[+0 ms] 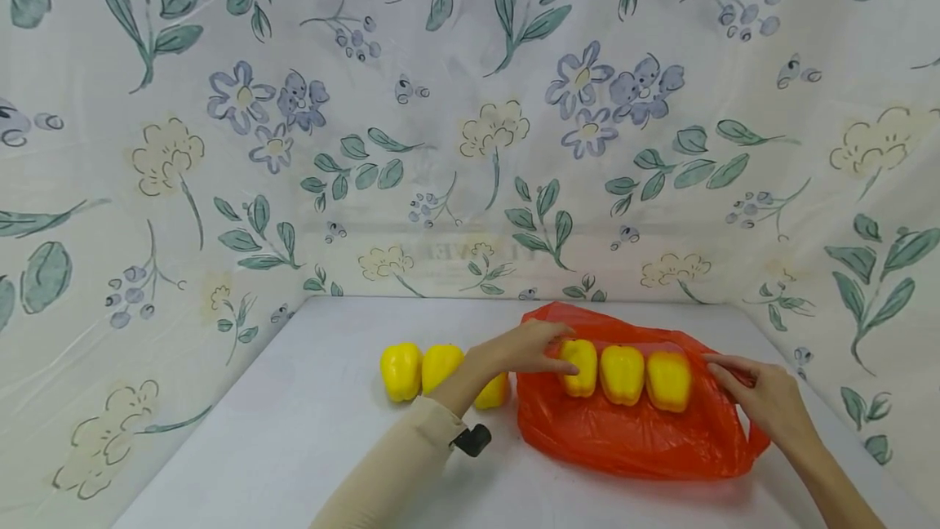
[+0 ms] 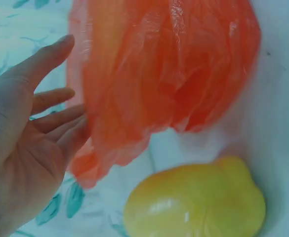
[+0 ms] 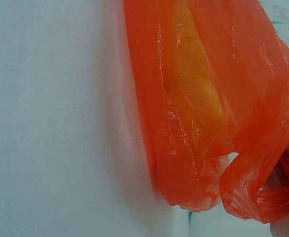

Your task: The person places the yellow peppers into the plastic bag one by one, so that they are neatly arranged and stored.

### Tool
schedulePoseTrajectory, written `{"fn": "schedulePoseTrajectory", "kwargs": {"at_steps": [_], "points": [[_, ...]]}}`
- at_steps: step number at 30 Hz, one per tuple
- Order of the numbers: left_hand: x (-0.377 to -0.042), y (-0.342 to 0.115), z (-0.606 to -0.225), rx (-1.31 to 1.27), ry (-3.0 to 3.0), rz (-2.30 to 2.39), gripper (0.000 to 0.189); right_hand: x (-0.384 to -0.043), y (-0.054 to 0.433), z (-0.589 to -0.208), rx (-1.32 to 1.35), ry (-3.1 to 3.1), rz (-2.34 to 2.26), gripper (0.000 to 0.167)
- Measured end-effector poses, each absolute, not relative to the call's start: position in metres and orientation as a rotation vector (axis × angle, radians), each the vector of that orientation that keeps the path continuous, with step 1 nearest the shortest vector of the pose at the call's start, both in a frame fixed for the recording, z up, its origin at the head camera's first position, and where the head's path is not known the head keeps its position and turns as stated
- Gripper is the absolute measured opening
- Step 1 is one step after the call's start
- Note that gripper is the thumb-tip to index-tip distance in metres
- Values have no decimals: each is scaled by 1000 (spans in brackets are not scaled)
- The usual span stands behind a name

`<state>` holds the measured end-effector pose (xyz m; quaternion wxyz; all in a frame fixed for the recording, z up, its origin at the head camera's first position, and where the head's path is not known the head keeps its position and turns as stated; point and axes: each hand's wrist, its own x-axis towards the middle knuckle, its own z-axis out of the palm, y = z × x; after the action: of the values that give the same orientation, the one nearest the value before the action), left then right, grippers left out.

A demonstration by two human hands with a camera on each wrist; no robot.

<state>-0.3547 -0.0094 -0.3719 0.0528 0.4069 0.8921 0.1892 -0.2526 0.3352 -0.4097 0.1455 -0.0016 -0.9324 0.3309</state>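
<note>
A red plastic bag (image 1: 624,443) lies on the table with its mouth facing up, and three yellow bell peppers (image 1: 622,375) stand in a row inside it. Over the bag's left side reaches my left hand (image 1: 534,347), its fingers spread beside the leftmost pepper (image 1: 582,370). The left wrist view shows an empty palm (image 2: 33,153) and fingertips against the red film (image 2: 134,84). My right hand (image 1: 767,402) pinches the bag's right edge; in the right wrist view the hand (image 3: 286,224) is mostly hidden behind the bunched handle (image 3: 243,197).
Left of the bag, more yellow bell peppers (image 1: 401,371) stand on the white table (image 1: 294,431); my left forearm partly covers two of them. A floral cloth (image 1: 441,121) hangs behind the table and along its sides.
</note>
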Motion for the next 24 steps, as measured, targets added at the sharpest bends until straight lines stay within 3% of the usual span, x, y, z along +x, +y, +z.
{"fn": "schedulePoseTrajectory", "kwargs": {"at_steps": [6, 24], "points": [[-342, -42, -363, 1340, 2679, 712, 56, -253, 334, -410, -11, -2689, 959, 47], [-318, -181, -362, 1058, 3005, 927, 45, -253, 335, -411, -5, -2691, 948, 46]]}}
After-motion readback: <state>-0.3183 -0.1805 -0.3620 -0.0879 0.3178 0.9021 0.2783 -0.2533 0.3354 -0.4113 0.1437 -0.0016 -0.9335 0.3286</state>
